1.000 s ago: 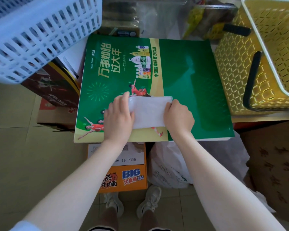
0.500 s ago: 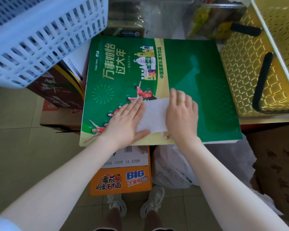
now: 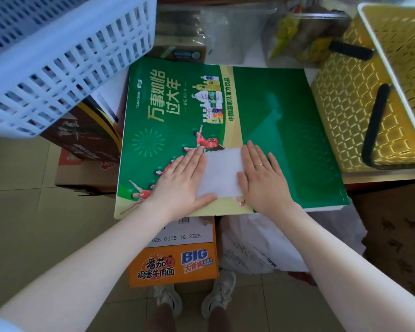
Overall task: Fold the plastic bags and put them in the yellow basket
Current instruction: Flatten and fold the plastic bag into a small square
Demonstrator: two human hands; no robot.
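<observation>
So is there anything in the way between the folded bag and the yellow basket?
Nothing visible. The folded bag lies flat on the green box under both hands; only bare green surface separates it from the yellow basket at the right. The basket's near wall is the one thing to lift over.

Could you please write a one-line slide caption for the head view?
Left hand and right hand press a folded white plastic bag flat on a green box.

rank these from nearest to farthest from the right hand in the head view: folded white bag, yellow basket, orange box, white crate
1. folded white bag: under the right hand, at its left.
2. orange box: below the board, toward the person's feet.
3. yellow basket: up at the right.
4. white crate: far upper left.
</observation>
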